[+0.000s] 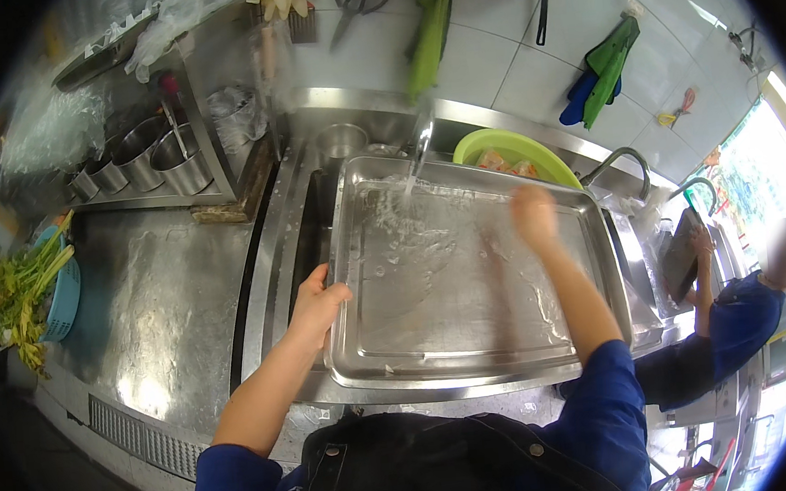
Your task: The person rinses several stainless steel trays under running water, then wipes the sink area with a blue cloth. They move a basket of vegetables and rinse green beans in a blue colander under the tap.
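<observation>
A large rectangular stainless steel tray (452, 289) rests over the sink in front of me. Water runs from the faucet (423, 132) into the tray's far left part and spreads over its bottom. My left hand (316, 305) grips the left rim, thumb on top. Blurred by motion, my right hand (535, 217) is over the tray's far right part; its fingers look curled, but I cannot tell whether it holds anything or touches the metal. Behind the tray, a lime green basin (524, 148) holds orange and whitish pieces, partly hidden by the rim.
A blue plastic basket (64, 292) with celery stalks (20, 302) stands on the steel counter at left. Steel pots (182, 162) sit on a shelf. Scissors (356, 2) and green gloves (611, 69) hang on the tiled wall. At right, another person (731, 316) handles a dark flat board (683, 257).
</observation>
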`<state>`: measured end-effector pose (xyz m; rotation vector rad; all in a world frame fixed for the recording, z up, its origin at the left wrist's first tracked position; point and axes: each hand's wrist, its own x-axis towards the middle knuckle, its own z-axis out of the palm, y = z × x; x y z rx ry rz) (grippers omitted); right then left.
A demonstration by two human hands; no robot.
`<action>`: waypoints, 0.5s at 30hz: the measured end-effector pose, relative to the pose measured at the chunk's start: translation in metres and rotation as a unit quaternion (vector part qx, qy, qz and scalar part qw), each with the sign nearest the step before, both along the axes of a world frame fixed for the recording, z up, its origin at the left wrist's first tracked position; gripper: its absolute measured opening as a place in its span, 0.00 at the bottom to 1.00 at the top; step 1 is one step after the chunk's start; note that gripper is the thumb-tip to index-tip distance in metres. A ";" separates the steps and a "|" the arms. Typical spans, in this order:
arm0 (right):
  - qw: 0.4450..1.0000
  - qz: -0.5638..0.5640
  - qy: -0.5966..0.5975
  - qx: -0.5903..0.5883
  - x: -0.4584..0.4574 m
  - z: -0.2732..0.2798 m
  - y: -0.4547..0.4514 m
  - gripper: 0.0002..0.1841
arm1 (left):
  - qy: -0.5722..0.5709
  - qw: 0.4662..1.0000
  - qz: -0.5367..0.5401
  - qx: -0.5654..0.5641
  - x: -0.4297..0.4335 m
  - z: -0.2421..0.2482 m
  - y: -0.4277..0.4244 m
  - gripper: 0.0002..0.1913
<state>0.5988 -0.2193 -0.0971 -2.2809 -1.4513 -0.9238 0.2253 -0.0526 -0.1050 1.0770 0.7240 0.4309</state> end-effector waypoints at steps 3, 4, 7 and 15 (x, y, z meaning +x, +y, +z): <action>0.924 -0.349 0.116 -0.105 0.059 0.017 -0.131 0.30 | 0.011 1.000 0.001 0.004 0.000 -0.001 0.001 0.27; 0.904 -0.400 0.114 -0.101 0.060 0.010 -0.173 0.38 | 0.014 1.000 -0.002 0.007 0.000 -0.001 0.001 0.28; 0.863 -0.378 0.283 -0.180 0.051 0.002 -0.257 0.30 | 0.017 1.000 0.009 0.021 -0.002 0.005 0.002 0.31; 0.889 -0.199 0.403 -0.090 -0.012 0.094 -0.311 0.14 | 0.076 0.989 -0.077 0.106 -0.038 0.054 0.026 0.18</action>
